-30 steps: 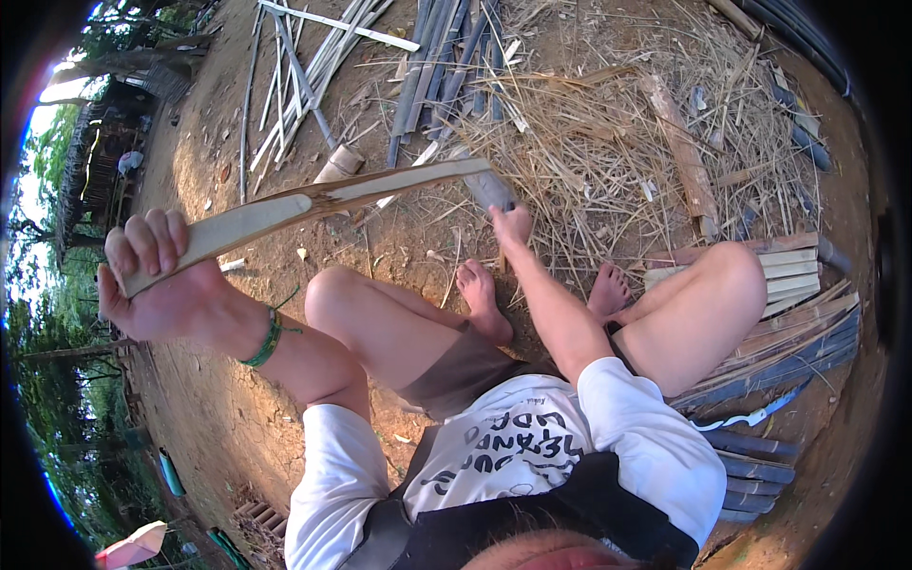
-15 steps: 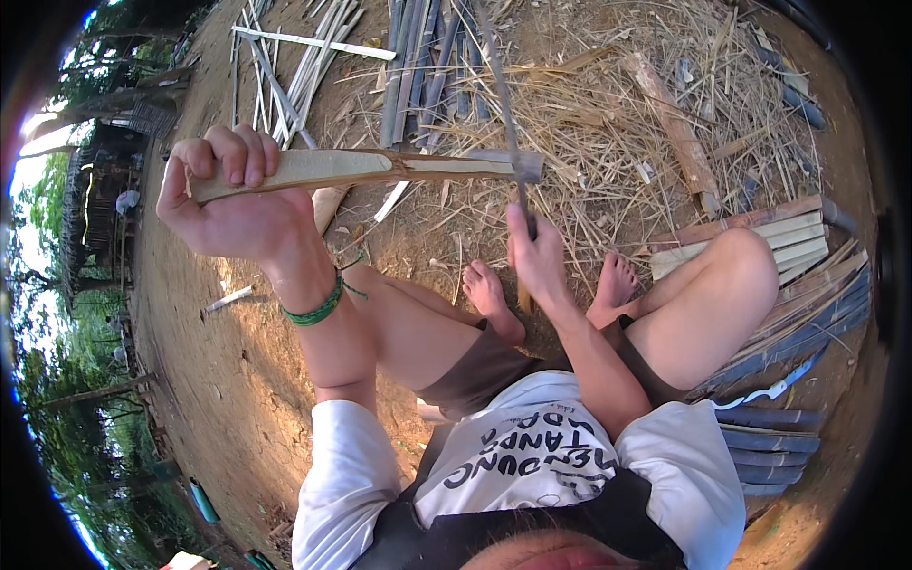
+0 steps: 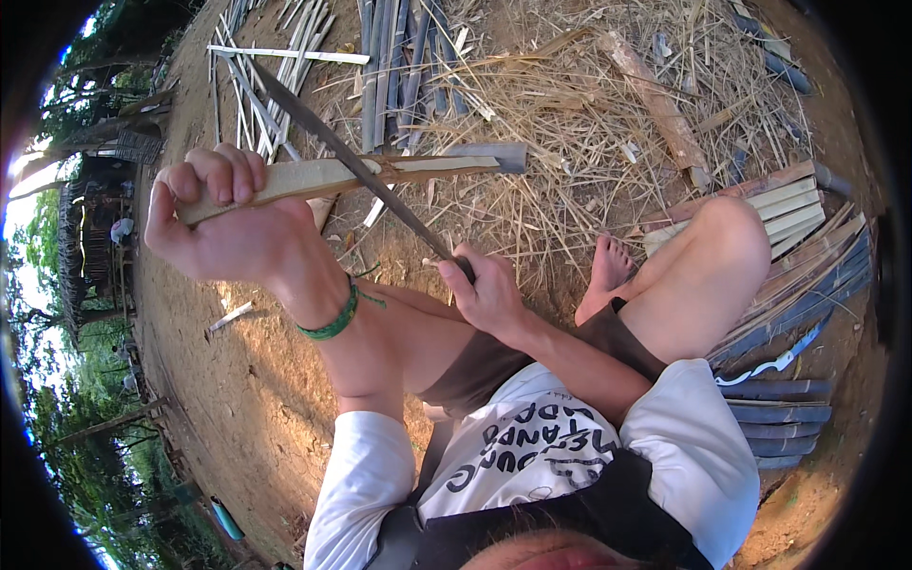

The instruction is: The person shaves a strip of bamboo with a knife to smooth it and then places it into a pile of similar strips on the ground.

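My left hand [image 3: 223, 218] is wrapped round one end of a split bamboo strip [image 3: 313, 177], which it holds up nearly level. The pale inner side of the strip faces me, and a brown node sits near its middle. In my right hand [image 3: 486, 296] is the dark handle of a machete [image 3: 328, 138]. Its long dark blade slants up to the left and crosses in front of the bamboo close to the node. Whether the edge touches the bamboo, I cannot tell. A greyish end [image 3: 513, 159] of the strip sticks out to the right.
Pale split sticks [image 3: 285, 81] and dark bamboo strips [image 3: 389, 71] lie on the ground ahead. Shavings [image 3: 551, 123] surround a long brown piece of wood [image 3: 655, 109]. Stacked bamboo slats [image 3: 798, 313] lie beside my right knee, with a blue-and-white curved tool [image 3: 784, 359] on them.
The machete has swung left along the bamboo, from its right end to near the node. My right hand has moved left and nearer to me; my left hand has shifted slightly.
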A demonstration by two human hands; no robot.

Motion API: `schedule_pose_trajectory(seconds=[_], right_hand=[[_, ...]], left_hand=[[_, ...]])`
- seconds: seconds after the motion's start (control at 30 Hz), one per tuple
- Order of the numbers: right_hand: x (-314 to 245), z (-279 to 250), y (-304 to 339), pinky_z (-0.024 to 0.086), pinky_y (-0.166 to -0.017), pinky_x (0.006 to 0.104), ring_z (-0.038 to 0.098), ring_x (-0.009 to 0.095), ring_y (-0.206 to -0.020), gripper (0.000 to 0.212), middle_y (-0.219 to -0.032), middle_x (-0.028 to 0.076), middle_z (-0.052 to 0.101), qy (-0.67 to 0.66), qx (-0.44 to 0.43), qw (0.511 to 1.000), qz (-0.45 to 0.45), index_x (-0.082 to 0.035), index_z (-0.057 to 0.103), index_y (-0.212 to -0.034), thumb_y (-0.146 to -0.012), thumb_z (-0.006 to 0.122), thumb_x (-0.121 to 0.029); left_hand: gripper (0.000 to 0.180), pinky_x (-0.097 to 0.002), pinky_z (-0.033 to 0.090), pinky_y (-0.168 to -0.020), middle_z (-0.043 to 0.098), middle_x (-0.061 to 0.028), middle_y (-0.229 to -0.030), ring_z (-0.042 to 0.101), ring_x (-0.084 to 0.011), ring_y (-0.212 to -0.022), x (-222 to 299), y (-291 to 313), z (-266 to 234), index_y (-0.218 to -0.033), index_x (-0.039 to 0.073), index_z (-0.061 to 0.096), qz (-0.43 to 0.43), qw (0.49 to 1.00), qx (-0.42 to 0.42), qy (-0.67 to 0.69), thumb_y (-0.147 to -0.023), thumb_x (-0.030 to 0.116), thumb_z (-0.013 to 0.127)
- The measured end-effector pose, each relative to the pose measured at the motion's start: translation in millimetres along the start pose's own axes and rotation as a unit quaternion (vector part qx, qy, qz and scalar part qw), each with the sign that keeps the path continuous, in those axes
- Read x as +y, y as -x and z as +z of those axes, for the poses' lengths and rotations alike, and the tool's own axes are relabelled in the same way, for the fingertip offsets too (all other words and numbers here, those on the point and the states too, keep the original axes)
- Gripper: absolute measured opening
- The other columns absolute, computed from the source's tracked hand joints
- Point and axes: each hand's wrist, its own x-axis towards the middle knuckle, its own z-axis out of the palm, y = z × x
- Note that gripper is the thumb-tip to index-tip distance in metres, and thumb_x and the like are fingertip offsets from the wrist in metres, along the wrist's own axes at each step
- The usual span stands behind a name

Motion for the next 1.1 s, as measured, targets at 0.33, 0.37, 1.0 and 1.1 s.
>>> schedule_pose_trajectory(seconds=[0.33,0.37,1.0,1.1], right_hand=[[-42,-13,-14,0.036,-0.048,0.0375,0.044,0.021,-0.047,0.042,-0.054,0.011,0.046,-0.055,-0.006,0.998,0.032,0.0,0.057,-0.077,-0.101,0.056,-0.035],[-40,-13,-17,0.036,-0.048,0.0373,0.044,0.021,-0.047,0.042,-0.054,0.011,0.046,-0.062,-0.004,0.997,0.05,0.0,0.057,-0.077,-0.101,0.056,-0.035],[-17,-17,-15,0.04,-0.048,0.0399,0.052,0.026,-0.046,0.046,-0.051,0.012,0.049,-0.066,0.019,0.997,0.019,0.0,0.056,-0.076,-0.101,0.056,-0.039],[15,-12,-25,0.042,-0.05,0.0447,0.057,0.035,-0.049,0.055,-0.053,0.015,0.054,-0.085,0.027,0.986,0.14,0.0,0.059,-0.072,-0.099,0.054,-0.048]], left_hand=[[0.026,-0.0223,0.028,-0.039,0.033,0.0005,-0.051,0.031,-0.0089,-0.041,-16,3,-6,-0.067,0.016,0.034,0.078,0.994,-0.081,-0.001,-0.089,0.025,0.042],[0.026,-0.0229,0.029,-0.037,0.034,-0.0004,-0.051,0.032,-0.0086,-0.041,-27,6,-4,-0.066,0.016,0.033,0.063,0.996,-0.065,0.009,-0.09,0.023,0.041],[0.025,-0.0216,0.026,-0.042,0.03,-0.002,-0.054,0.026,-0.0092,-0.045,-52,34,6,-0.068,0.012,0.029,0.015,0.999,-0.035,0.037,-0.09,0.02,0.038],[0.028,-0.0257,0.022,-0.045,0.029,-0.0006,-0.053,0.026,-0.0113,-0.046,-57,24,10,-0.064,0.015,0.033,0.0,1.0,0.012,0.021,-0.087,0.028,0.043]])
